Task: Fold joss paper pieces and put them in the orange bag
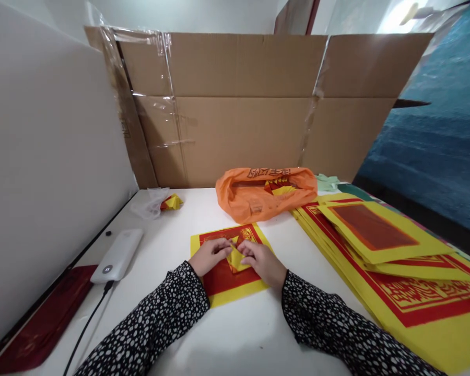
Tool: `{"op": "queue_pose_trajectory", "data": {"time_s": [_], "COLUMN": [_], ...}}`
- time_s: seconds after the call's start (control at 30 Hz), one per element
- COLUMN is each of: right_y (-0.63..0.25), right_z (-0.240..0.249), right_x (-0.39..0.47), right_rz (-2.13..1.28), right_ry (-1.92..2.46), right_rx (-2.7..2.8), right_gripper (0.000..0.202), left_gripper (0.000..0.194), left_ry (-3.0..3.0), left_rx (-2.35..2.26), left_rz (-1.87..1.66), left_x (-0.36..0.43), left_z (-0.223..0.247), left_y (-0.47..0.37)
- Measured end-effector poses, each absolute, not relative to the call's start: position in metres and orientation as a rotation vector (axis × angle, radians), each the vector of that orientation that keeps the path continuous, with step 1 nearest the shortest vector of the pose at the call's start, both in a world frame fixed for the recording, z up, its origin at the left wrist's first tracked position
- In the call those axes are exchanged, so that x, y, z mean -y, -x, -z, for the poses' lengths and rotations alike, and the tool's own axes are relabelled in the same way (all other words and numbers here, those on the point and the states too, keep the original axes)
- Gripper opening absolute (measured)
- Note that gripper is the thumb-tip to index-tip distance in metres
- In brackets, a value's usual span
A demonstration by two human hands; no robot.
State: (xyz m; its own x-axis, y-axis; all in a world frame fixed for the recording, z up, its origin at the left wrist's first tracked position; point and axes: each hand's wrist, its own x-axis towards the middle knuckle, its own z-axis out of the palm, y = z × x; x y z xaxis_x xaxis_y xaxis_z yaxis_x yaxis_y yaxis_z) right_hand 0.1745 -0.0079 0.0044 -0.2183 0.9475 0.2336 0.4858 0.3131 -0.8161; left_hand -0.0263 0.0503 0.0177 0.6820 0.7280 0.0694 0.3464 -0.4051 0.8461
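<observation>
A small folded piece of yellow and red paper (238, 261) is held between both hands. My left hand (211, 255) pinches its left side, fingers closed. My right hand (264, 262) grips its right side between thumb and fingers. Beneath them, a yellow sheet with a red printed square (225, 279) lies on the white table, slightly turned. The fingertips hide part of the folded piece.
Large yellow and red sheets (434, 313) are stacked at right. An orange bag (254, 206) with folded paper inside stands behind. At left are a white power bank (119, 255) with cable, a dark red pouch (50, 318) and a yellow folded piece (173, 202) by clear plastic.
</observation>
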Motion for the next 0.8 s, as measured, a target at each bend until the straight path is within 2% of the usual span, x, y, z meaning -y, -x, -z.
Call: {"op": "queue_pose_trajectory", "data": {"time_s": [0.17, 0.27, 0.4, 0.57, 0.8], "right_y": [-0.173, -0.167, -0.156, -0.147, -0.143], "right_z": [0.000, 0.007, 0.023, 0.031, 0.029], "right_x": [0.019, 0.037, 0.059, 0.072, 0.074], "right_rz": [-0.246, -0.022, 0.054, 0.063, 0.007], "right_ry": [1.171, 1.104, 1.186, 1.322, 1.395], "right_rx": [2.048, 2.241, 2.371, 2.403, 2.409], "right_gripper": [0.017, 0.026, 0.042, 0.061, 0.061], "left_gripper": [0.020, 0.014, 0.014, 0.028, 0.025], "left_ry": [-1.876, -1.848, -1.920, -1.783, -1.824], "left_rx": [-0.956, -0.959, -0.932, -0.832, -0.854], "left_rz": [-0.709, -0.737, -0.771, -0.787, -0.730], "left_x": [-0.051, -0.050, -0.050, -0.056, -0.061], "left_z": [-0.015, -0.012, -0.010, -0.005, -0.009], "left_y": [0.020, 0.021, 0.024, 0.025, 0.027]}}
